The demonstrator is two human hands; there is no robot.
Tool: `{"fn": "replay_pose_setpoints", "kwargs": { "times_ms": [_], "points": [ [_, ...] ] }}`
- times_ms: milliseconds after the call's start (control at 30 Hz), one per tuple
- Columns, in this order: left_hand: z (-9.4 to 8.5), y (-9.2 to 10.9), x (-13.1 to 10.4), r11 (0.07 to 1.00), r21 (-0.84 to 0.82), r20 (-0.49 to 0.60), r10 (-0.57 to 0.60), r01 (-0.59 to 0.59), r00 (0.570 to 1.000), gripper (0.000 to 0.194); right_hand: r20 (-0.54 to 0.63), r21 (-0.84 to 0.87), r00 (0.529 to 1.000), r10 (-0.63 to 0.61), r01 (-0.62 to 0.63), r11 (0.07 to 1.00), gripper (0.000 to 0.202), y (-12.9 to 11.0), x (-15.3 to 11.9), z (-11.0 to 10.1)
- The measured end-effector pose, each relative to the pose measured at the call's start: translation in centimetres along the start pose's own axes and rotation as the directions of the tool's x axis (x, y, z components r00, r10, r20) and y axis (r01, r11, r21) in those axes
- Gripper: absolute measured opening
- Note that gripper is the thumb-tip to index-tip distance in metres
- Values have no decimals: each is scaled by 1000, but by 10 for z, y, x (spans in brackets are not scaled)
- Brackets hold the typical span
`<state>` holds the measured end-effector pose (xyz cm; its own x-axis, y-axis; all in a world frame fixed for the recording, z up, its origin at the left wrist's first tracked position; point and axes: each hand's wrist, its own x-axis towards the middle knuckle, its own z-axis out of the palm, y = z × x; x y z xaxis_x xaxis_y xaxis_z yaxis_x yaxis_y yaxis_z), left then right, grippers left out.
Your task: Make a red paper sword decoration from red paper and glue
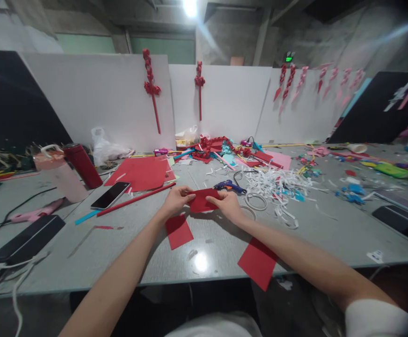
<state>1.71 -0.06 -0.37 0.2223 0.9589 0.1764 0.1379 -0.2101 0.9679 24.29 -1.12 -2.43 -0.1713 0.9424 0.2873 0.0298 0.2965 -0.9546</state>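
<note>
Between my two hands a piece of red paper (pixel 204 202) is held up just over the table. My left hand (pixel 176 200) pinches its left edge, the thumb lying on the front face. At the right edge my right hand (pixel 228 204) grips it in the same way, thumb in front. Below the left wrist a red paper square (pixel 179 232) rests flat on the table. Another red square (pixel 259 263) lies under my right forearm and sticks out past the table's front edge. Just behind my right hand is a blue glue gun (pixel 229 186).
Left of my hands lie a phone (pixel 111 195), a long red stick (pixel 135 200) and large red sheets (pixel 139 173). A red flask (pixel 83 164) and a pale bottle (pixel 61 175) stand farther left. White paper strips (pixel 274 185) and tape rolls (pixel 256 201) are at right.
</note>
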Motion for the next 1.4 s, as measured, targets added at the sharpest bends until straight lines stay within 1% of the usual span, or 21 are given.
{"fn": "replay_pose_setpoints", "kwargs": {
  "times_ms": [133, 233, 267, 300, 367, 433, 500, 567, 633, 733, 800, 867, 967, 1067, 1133, 1200, 1233, 1267, 1333, 1367, 1400],
  "points": [
    [-11, -3, 7, 1000, 7, -23, 12, -12, 1000, 24, -19, -110, 998, -52, 50, 993, 50, -2, 0, -1],
    [-34, -8, 10, 982, 190, -137, 43, -16, 990, 17, -41, -177, 996, -82, 74, 981, 51, -1, 1, -3],
    [-45, -10, 9, 948, 320, -182, 66, -5, 981, 13, -46, -173, 995, -86, 77, 982, 51, 0, 2, -4],
    [-57, -12, 9, 885, 466, -173, 93, -2, 981, 9, -46, -155, 995, -86, 78, 985, 49, 1, 3, -4],
    [-82, -18, 6, 732, 681, -116, 69, 29, 991, 4, -41, -97, 996, -80, 75, 992, 46, 3, 4, -5],
    [-100, -21, 4, 620, 783, -66, 15, 43, 998, 6, -32, -57, 997, -71, 69, 996, 43, 5, 4, -6],
    [-105, -21, 3, 563, 825, -112, 60, 60, 992, 10, -23, -34, 998, -58, 58, 998, 41, 6, 3, -5],
    [-95, -16, 4, 592, 806, -136, 166, 11, 977, 15, -15, -12, 999, -43, 43, 999, 40, 5, 2, -3],
    [-72, -8, 4, 713, 698, -107, 193, -64, 975, 26, -16, 17, 1000, -21, 22, 1000, 40, 4, 1, -2],
    [-29, 2, 0, 925, 366, 47, 88, -99, 995, 39, -12, 35, 1000, -4, 5, 999, 42, 2, 0, 0],
    [-6, 5, -4, 969, 237, 127, 37, -67, 991, 40, -6, 28, 1000, -4, 4, 1000, 43, 2, 0, 0],
    [8, 6, -7, 979, 195, 144, 38, -65, 989, 36, -3, 19, 1000, -5, 5, 1000, 45, 2, 0, 0],
    [14, 4, -8, 985, 157, 105, 50, -66, 993, 31, 3, 5, 1000, -9, 9, 1000, 46, 3, 0, 1],
    [6, 2, -5, 981, 184, 13, 52, -54, 999, 31, -12, -44, 999, -34, 34, 998, 44, 1, 3, -2],
    [-3, 1, -3, 975, 215, -88, 70, -49, 994, 34, -20, -163, 997, -79, 74, 984, 40, -7, 9, -9],
    [-12, -1, -1, 967, 248, -193, 102, -52, 976, 35, 36, -418, 991, -130, 133, 899, 35, -21, 15, -24],
    [-16, -2, 0, 962, 268, -236, 115, -49, 965, 33, 113, -591, 985, -132, 173, 788, 33, -29, 17, -33],
    [-20, -3, 1, 957, 286, -274, 124, -42, 954, 30, 143, -739, 983, -118, 185, 648, 32, -37, 19, -43],
    [-25, -6, 3, 946, 323, -330, 132, -19, 935, 24, 170, -897, 985, 19, 147, 416, 36, -51, 19, -64],
    [-27, -8, 4, 939, 344, -352, 141, -12, 925, 22, 196, -925, 973, 121, 143, 351, 41, -55, 18, -74],
    [-28, -9, 5, 930, 367, -370, 155, -9, 916, 20, 232, -933, 948, 218, 154, 324, 44, -58, 16, -82]
  ]
}}
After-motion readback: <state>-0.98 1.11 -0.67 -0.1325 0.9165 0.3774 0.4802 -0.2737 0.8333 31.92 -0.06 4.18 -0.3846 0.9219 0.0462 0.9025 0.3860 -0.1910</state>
